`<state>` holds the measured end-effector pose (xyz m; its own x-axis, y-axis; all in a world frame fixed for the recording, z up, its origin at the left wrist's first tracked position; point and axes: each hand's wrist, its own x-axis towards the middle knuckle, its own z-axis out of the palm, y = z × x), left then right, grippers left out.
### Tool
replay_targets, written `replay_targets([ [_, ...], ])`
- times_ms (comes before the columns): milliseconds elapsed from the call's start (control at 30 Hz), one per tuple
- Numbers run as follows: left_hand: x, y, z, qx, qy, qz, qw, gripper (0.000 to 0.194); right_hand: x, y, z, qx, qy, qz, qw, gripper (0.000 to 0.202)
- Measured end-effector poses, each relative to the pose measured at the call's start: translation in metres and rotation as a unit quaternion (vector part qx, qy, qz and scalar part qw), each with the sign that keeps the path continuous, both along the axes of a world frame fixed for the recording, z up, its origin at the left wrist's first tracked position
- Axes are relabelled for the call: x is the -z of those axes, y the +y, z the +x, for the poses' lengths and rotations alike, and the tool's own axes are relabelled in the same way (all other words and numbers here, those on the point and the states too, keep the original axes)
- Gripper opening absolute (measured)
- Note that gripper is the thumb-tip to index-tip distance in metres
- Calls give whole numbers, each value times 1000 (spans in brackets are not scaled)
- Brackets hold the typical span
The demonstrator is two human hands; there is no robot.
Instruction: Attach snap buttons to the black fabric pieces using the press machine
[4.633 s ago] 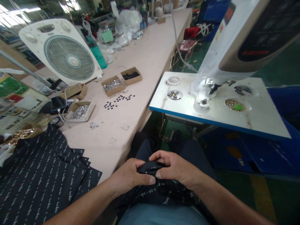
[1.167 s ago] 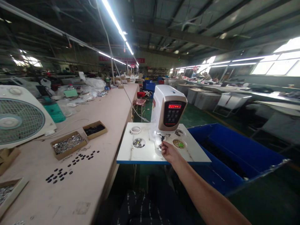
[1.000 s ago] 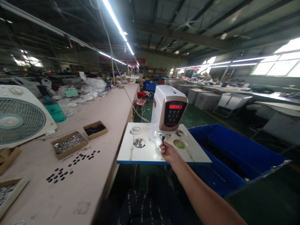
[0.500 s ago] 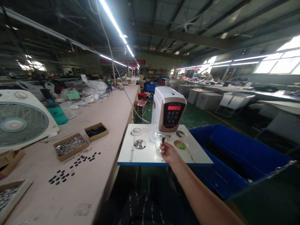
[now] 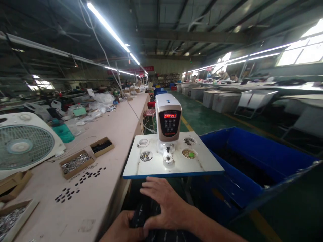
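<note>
Dark patterned fabric (image 5: 151, 205) lies low in front of me, below the machine's board. My left hand (image 5: 126, 226) is closed on it at the bottom of the view. Over the fabric, my right hand (image 5: 164, 205) has its fingers spread, its thumb close to my left hand's fingertips. Beyond stands a white press machine (image 5: 168, 117) with a lit red display, on a white board (image 5: 136, 168) with a blue edge. Round wells in the board hold small metal parts (image 5: 146, 156) and brass-coloured parts with a green piece (image 5: 189, 154).
The long table (image 5: 121, 134) at left bears a box of metal rings (image 5: 77, 163), a box of black pieces (image 5: 102, 146), scattered black discs (image 5: 67, 194) and a fan (image 5: 25, 144). A large blue bin (image 5: 242, 188) stands at right.
My right hand has moved from under the machine's head down to the fabric and opened. My left hand has come into view with the fabric. The view has shifted slightly.
</note>
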<state>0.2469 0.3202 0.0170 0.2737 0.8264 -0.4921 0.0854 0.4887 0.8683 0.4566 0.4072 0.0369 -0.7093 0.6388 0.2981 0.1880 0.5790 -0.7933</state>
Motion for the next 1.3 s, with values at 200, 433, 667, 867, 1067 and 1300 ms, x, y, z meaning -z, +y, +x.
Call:
replay_targets([
  [200,-41,55,24,183,94,113,972,17,9,9,29,-24,-149,-110,982,46],
  [433,-25,95,51,121,69,104,985,20,11,33,60,31,-36,-300,953,7],
  [667,-13,133,61,100,-8,6,995,29,32,62,74,46,5,-347,937,35],
  [867,-9,185,69,88,-5,6,996,38,33,112,71,116,-42,-250,960,33],
  [1067,-1,241,73,77,22,55,995,34,31,172,68,166,-130,-131,969,34],
  [1300,12,266,72,73,69,83,991,31,40,196,66,159,-140,-101,972,33],
])
